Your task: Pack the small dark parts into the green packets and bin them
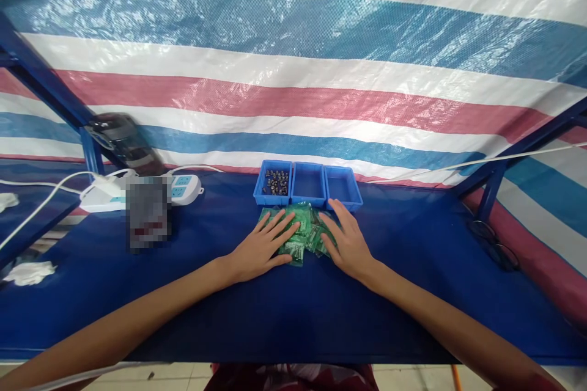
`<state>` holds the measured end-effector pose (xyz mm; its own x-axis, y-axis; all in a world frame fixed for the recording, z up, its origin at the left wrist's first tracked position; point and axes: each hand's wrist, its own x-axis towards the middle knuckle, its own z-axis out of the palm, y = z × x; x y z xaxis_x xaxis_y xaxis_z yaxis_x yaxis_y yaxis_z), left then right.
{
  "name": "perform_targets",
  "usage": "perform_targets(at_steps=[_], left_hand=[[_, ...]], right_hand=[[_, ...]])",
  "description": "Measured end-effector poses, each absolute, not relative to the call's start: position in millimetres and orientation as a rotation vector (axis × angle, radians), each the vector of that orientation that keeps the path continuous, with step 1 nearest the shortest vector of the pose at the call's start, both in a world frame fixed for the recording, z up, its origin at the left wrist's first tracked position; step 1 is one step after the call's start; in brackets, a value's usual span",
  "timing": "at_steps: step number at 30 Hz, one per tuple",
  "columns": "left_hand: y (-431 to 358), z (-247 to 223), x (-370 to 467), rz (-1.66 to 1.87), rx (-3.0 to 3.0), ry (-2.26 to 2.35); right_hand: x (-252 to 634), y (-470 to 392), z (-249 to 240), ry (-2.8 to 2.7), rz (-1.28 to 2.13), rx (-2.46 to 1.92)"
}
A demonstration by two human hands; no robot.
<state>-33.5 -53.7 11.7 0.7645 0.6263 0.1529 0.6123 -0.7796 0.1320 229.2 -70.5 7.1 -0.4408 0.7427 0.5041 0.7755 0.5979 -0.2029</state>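
The green packets (300, 220) are lying in a loose, overlapping heap on the desk (413, 244), just in front of the middle tray (309, 182). The left hand (257, 250) is reaching over the heap from the left of that tray, palm down, its grip spreading wide with the fingertips resting on the packets. The right hand (353, 250) is coming in from the other side, also spreading its fingers, with the thumb and nearest fingers lying at the heap's edge; one fingertip is pointing up by the right tray (343, 186), though whether it is touching is hard to tell. Neither grip is pinching anything; the open hands are probably bracketing the slippery-looking packets so that they are not sliding apart. The left tray (272, 200) is sitting against the middle tray and holding small metal parts (279, 186), its walls likely stopping them from rolling off. Farther left of the middle tray, a power strip (186, 189) is lying
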Motion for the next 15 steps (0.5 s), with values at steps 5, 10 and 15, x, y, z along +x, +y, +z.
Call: perform_targets(at_steps=[5, 10, 15], left_hand=[[-16, 30, -44, 0.690, 2.884, 1.412], [25, 25, -64, 0.753, 2.925, 1.456], [15, 29, -68, 1.181, 2.879, 1.397]], right_hand=[[224, -68, 13, -2.311, 0.048, -1.080], [217, -59, 21, -2.251, 0.108, -1.044], [218, -47, 42, -2.003, 0.223, -1.107]])
